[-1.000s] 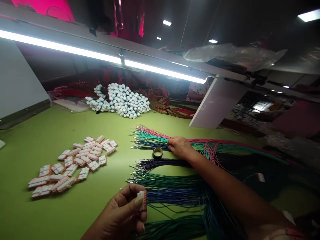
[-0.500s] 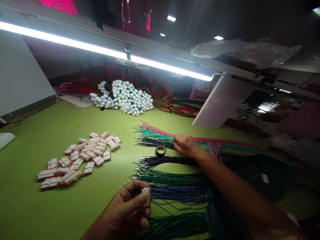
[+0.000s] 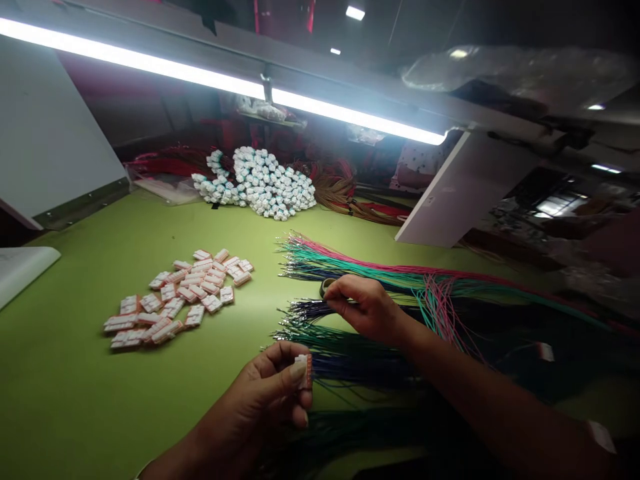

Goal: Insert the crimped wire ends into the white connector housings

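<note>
My left hand point(image 3: 270, 387) pinches a white-and-orange connector housing point(image 3: 303, 371) between thumb and fingers, just in front of the wire tips. My right hand point(image 3: 367, 307) is closed over the dark purple wires point(image 3: 310, 308), its fingertips next to a roll of tape point(image 3: 326, 287) that they partly cover. Whether a wire is between those fingers I cannot make out. Behind that hand lies a bundle of pink, turquoise and blue wires point(image 3: 340, 257) with metal terminals at the left ends. Green wires point(image 3: 320, 335) and blue wires point(image 3: 350, 370) run beside my left hand.
Several loose connector housings point(image 3: 193, 290) lie spread on the green table point(image 3: 210, 413) to the left. At the back is a heap of white connectors point(image 3: 275, 183) on brown wires. A white panel point(image 3: 440, 193) stands back right, and a tube light point(image 3: 350, 117) hangs above.
My right hand has moved from the blue and turquoise wires towards me, to the dark purple wires by the tape roll. My left hand still holds the connector housing. The view has shifted slightly.
</note>
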A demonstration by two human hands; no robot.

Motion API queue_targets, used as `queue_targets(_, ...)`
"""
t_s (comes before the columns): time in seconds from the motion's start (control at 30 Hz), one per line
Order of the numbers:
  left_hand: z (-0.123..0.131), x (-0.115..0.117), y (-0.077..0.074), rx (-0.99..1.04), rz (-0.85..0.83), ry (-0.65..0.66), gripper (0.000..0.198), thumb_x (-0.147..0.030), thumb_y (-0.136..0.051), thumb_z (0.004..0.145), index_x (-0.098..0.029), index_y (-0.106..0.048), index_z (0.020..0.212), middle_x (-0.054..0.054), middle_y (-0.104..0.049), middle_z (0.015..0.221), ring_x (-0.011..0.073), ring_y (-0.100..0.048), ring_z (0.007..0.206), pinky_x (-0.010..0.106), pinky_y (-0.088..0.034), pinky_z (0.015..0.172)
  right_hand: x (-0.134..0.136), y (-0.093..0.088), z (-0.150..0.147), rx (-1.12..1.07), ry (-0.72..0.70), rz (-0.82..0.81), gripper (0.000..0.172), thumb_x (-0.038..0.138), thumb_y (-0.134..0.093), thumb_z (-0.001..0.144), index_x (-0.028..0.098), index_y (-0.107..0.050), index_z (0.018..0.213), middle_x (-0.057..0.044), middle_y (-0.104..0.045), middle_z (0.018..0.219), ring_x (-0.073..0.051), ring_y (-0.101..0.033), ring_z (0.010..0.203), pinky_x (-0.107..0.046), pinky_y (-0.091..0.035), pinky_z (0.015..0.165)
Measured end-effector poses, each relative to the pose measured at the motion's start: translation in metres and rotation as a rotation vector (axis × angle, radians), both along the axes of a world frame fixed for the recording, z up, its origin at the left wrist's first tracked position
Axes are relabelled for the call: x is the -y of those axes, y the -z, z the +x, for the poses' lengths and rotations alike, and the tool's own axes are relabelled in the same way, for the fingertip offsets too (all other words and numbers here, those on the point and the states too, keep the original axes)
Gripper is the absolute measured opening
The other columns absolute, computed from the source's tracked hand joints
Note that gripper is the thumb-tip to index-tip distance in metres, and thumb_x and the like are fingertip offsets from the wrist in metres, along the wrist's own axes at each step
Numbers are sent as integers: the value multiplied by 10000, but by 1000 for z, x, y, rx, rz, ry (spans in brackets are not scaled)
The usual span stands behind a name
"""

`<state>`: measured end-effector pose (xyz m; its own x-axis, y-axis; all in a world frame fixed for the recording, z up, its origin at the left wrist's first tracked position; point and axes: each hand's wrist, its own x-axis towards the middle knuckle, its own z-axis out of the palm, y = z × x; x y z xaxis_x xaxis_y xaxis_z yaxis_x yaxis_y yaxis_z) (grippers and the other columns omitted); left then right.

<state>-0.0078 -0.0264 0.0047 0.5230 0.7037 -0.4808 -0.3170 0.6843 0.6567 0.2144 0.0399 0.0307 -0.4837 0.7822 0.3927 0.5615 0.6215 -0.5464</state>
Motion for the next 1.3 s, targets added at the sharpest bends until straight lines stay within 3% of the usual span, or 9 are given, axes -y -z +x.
queue_targets(0.13, 0, 0, 3, 22, -23, -9, 231, -261, -724, 825, -175, -589, 991, 0, -614, 686, 88, -559, 562, 187, -487, 529, 28, -3, -13, -147, 8, -108, 92, 155, -574, 893, 162, -637, 826, -16, -624, 748, -124, -545, 680, -253, -436, 653)
queue_targets(0.37, 2, 0, 6, 74, -50, 40, 189, -251, -671, 869, -168, -591, 1018, 8, -624, 675, 68, -549, 520, 155, -474, 509, 60, -2, -11, -183, 69, -423, 97, 104, -604, 820, 153, -633, 740, 32, -561, 646, -89, -466, 588, -204, -366, 532)
queue_targets(0.8, 4, 0, 10, 92, -61, 61, 169, -222, -659, 878, -165, -617, 1032, 10, -614, 696, 74, -564, 561, 164, -501, 523, 65, 2, -16, -153, 39, -406, 95, 103, -594, 847, 134, -655, 781, 17, -621, 700, -79, -526, 627, -190, -391, 582)
queue_targets(1.3, 4, 2, 11, 63, -33, 74, 167, -234, -669, 868, -168, -617, 1013, 10, -625, 702, 82, -578, 562, 170, -497, 527, 68, 3, -21, -57, 112, -439, 176, 158, -537, 879, 151, -575, 707, 39, -518, 607, -80, -434, 545, -214, -317, 518)
